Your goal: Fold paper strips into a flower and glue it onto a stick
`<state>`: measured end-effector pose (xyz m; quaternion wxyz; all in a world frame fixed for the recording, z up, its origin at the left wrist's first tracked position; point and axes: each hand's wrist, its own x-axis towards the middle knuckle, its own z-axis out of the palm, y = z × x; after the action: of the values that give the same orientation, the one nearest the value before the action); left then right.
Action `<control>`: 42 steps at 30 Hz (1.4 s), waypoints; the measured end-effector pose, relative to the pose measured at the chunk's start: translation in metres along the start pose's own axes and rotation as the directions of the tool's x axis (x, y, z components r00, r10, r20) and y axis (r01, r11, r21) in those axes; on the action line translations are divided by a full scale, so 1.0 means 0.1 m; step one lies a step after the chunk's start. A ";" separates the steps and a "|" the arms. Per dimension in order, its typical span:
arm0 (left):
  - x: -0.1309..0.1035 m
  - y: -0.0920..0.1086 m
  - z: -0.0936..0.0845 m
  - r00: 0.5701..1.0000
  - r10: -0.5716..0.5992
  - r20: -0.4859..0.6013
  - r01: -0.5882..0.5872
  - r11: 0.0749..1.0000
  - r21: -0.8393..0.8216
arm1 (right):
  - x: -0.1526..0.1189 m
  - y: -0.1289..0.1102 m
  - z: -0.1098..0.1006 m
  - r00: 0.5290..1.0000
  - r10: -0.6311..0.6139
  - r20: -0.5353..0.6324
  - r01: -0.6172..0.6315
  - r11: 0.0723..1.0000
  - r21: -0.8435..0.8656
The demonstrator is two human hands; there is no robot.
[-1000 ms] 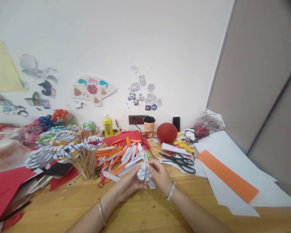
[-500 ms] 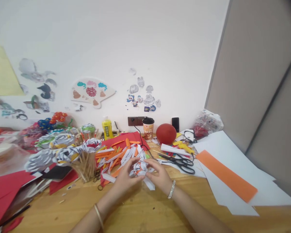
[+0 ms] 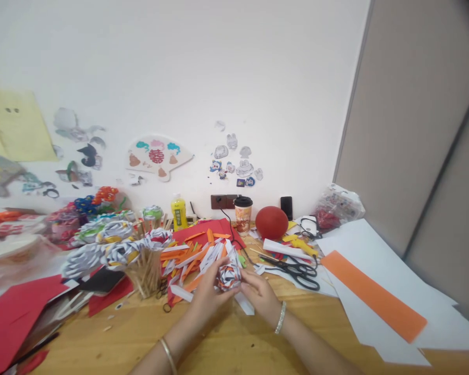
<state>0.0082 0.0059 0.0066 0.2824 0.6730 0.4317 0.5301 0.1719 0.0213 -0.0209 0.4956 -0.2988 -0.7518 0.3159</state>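
Between my hands is a paper flower of folded white and orange strips. My left hand grips its left side, thumb below and fingers curled behind. My right hand has its fingertips closed on the flower's right edge. A white paper strip lies on the table under the flower. Just behind my hands spreads a heap of folded orange and white strips. Black scissors lie to the right of my right hand.
Several finished paper flowers on sticks stand at left, beside red paper. Behind are a yellow bottle, a lidded cup and a red balloon. An orange sheet lies on white paper at right.
The flower has turned in my hands, showing more of its folded face. My right hand's fingers have moved lower along its right side. The whole view has shifted slightly.
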 end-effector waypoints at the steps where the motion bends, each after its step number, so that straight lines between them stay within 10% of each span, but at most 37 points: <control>1: 0.00 0.00 0.01 1.000 0.029 -0.005 -0.029 1.000 0.013 | 0.00 -0.01 0.00 0.999 0.035 0.005 -0.035 0.998 0.049; 8: -0.06 0.01 0.10 0.986 0.159 0.056 -0.166 0.969 0.182 | 0.04 0.03 0.01 0.970 0.242 0.018 -0.237 0.932 0.273; 23: -0.11 -0.25 0.16 0.987 0.154 0.047 -0.161 0.964 0.211 | -0.04 -0.09 0.16 0.978 0.206 -0.047 -0.205 0.979 0.005; 42: -0.10 -0.32 0.17 0.990 0.137 0.018 -0.136 0.941 0.310 | 0.02 -0.05 0.06 0.918 0.394 -0.050 -0.338 0.840 0.423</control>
<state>0.0147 0.0131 -0.0297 0.1348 0.7362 0.4626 0.4753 0.1651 0.0186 -0.0179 0.5267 -0.3483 -0.5631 0.5331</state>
